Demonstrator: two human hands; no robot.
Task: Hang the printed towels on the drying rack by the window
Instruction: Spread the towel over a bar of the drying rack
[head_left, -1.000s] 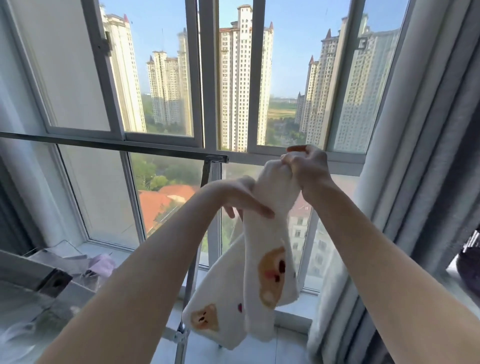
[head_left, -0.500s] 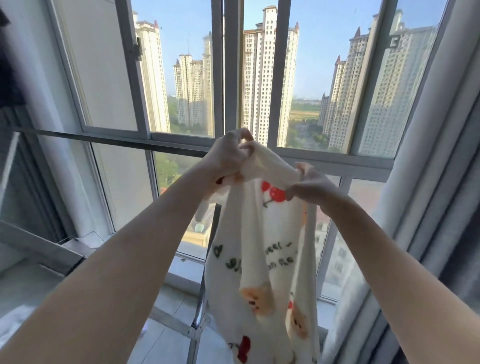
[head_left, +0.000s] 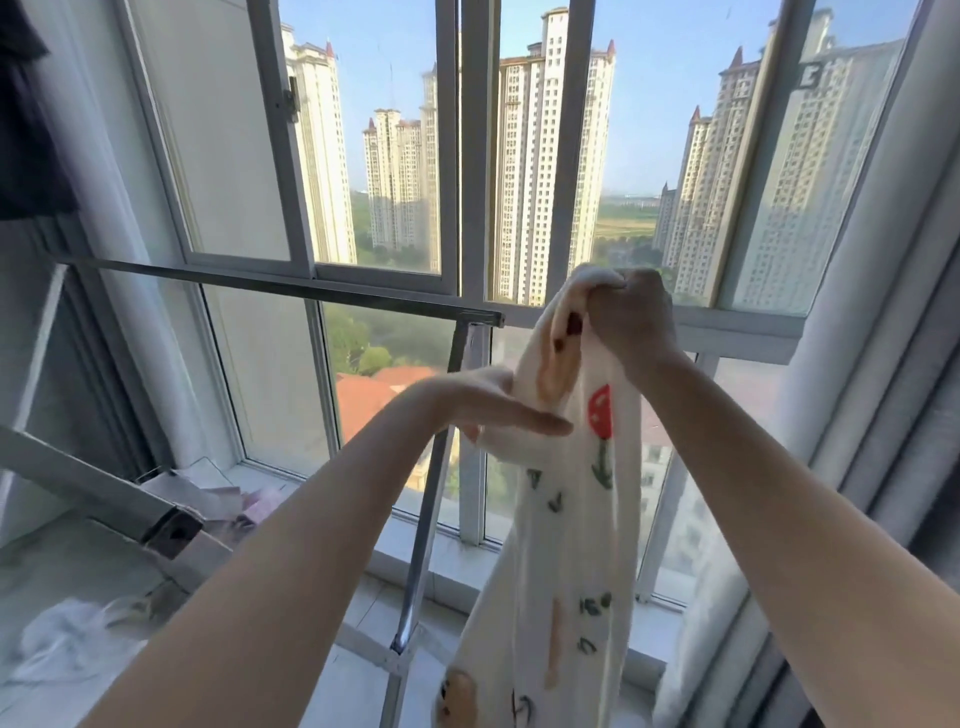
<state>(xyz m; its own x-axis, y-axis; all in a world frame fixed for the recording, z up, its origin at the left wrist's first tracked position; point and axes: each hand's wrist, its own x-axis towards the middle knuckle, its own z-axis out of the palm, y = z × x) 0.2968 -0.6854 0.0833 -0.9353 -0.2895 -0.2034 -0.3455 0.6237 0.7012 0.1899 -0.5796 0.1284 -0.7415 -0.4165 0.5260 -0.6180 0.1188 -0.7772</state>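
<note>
A cream printed towel (head_left: 571, 545) with bears, red fruit and dark lettering hangs bunched and long in front of the window. My right hand (head_left: 628, 317) is fisted on its top end, held high to the right of the rack. My left hand (head_left: 493, 408) lies lower, fingers stretched flat against the towel's left edge; its grip is partly hidden by the cloth. The drying rack's metal top bar (head_left: 291, 286) runs level across the window from the left and ends at an upright post (head_left: 431, 499) just left of the towel.
A grey curtain (head_left: 883, 364) hangs along the right side. A dark garment (head_left: 26, 119) hangs at the top left. Pale cloths (head_left: 218, 493) lie on the window sill, and a white cloth (head_left: 67, 639) lies on the surface at lower left.
My right hand has risen with the towel's top end while my left hand has dropped from that end to the towel's left edge. The towel hangs longer and narrower.
</note>
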